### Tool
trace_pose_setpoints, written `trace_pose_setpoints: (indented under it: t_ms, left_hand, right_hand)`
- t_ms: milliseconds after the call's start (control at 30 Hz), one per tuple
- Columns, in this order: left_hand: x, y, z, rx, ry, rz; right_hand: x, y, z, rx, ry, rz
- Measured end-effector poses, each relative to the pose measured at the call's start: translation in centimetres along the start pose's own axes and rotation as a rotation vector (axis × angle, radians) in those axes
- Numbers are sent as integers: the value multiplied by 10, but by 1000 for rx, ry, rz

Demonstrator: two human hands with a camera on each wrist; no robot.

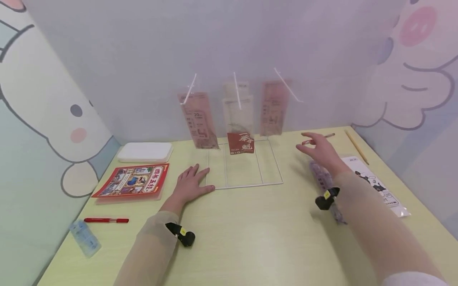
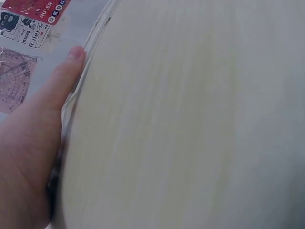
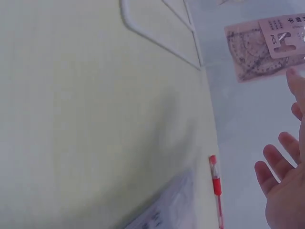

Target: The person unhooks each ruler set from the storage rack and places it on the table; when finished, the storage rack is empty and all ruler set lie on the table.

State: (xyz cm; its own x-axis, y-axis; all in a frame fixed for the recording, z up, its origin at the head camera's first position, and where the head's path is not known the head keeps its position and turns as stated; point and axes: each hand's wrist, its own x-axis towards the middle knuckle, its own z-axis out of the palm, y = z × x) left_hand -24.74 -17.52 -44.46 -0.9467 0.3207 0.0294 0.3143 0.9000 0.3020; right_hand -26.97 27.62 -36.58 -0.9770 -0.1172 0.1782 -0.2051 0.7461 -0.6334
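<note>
A white wire rack stands at the back, with three prongs near its top. Clear packets hang on it: a pink one at left, pale ones with a red label in the middle, and a pink one at right. My left hand lies with fingers spread at the rack's front left corner; its thumb touches the wire. My right hand hovers right of the rack, fingers loosely bent and holding nothing. Beyond it, a red pen lies on the table.
At right lie a purple-grey packet, a white cartoon-printed packet and a pencil. At left are a white case, a red booklet, another red pen and a light-blue item. A wall rises behind.
</note>
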Motion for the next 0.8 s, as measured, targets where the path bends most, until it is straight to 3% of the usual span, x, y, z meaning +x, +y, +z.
trace_pose_setpoints:
  t_ms: [200,367,600,800]
  left_hand:
    - [-1,-5,2,-2,-5,4]
    - [1,-9,1,12,-1,2]
    - [0,-9,0,1,-13,1]
    - [1,-7,-1,-9,-7,9]
  right_hand:
    - [35,-31,-3,45,-37,-34]
    - [55,-54,-15,109,-12,-69]
    - [67,-74,-26,167,-36,-48]
    - [69,-80,-28,93,-42,-100]
